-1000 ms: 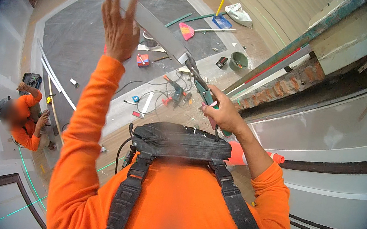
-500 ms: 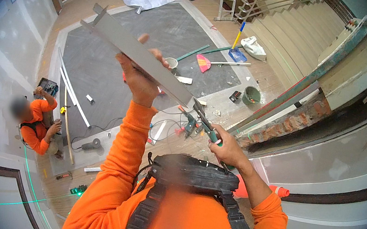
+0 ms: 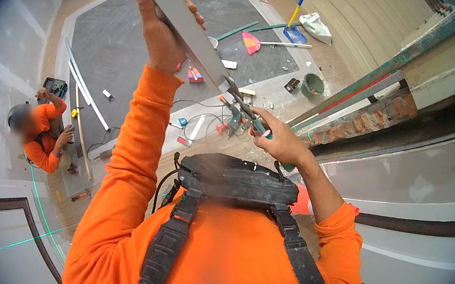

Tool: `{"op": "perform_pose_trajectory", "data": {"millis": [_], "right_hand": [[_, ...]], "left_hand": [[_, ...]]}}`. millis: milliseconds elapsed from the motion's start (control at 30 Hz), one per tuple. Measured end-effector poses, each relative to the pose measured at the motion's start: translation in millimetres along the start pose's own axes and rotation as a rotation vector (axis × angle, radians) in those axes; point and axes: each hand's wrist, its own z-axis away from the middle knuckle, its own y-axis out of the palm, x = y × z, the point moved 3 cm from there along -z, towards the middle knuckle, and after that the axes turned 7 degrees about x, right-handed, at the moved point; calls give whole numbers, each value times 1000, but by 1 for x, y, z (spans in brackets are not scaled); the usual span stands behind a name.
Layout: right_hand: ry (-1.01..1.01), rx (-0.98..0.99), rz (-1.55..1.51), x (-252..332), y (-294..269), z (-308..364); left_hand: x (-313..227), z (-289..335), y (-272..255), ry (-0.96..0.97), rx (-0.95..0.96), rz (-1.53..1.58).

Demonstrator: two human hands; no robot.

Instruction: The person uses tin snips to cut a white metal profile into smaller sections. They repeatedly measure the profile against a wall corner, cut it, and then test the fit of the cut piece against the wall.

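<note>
A long grey metal channel (image 3: 187, 32) slants across the upper middle, its far end running out of the top of the view. My left hand (image 3: 162, 37) is wrapped around it from below, thumb on one side and fingertips showing over the other. At the channel's near end are the jaws of tin snips (image 3: 239, 95) with green handles. My right hand (image 3: 279, 139) grips those handles. The jaws meet the metal edge; how deep they are in it I cannot tell.
A co-worker (image 3: 45, 134) in orange crouches at left beside a toolbox (image 3: 56, 86). White strips (image 3: 89, 90), a drill (image 3: 235, 121) with cables, a red broom head (image 3: 250, 43), a blue dustpan (image 3: 295, 34) and a dark bucket (image 3: 313, 85) lie about. A broken brick edge (image 3: 364, 118) borders the right.
My left hand and the channel have moved up and away, and the channel slants more steeply. The snips stay at its near end. The whole view has shifted, with floor things appearing higher.
</note>
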Motion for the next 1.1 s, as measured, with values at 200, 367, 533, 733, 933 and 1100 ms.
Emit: {"op": "perform_pose_trajectory", "data": {"millis": [200, 367, 533, 733, 933, 1100], "right_hand": [[-8, 46, -116, 10, -1, 2], [74, 38, -5, 19, -6, -5], [137, 44, 73, 22, -10, -7], [192, 109, 65, 17, -18, -18], [299, 289, 67, 58, -51, -24], [329, 330, 33, 39, -48, -28]], "left_hand": [[1, -7, -7, -39, -11, 60], [-2, -7, 2, -29, 41, -17], [6, -6, 13, -1, 149, -172], [30, 9, 49, 84, 537, -322], [27, 20, 75, 222, 734, -747], [36, 19, 47, 459, 376, -922]]}}
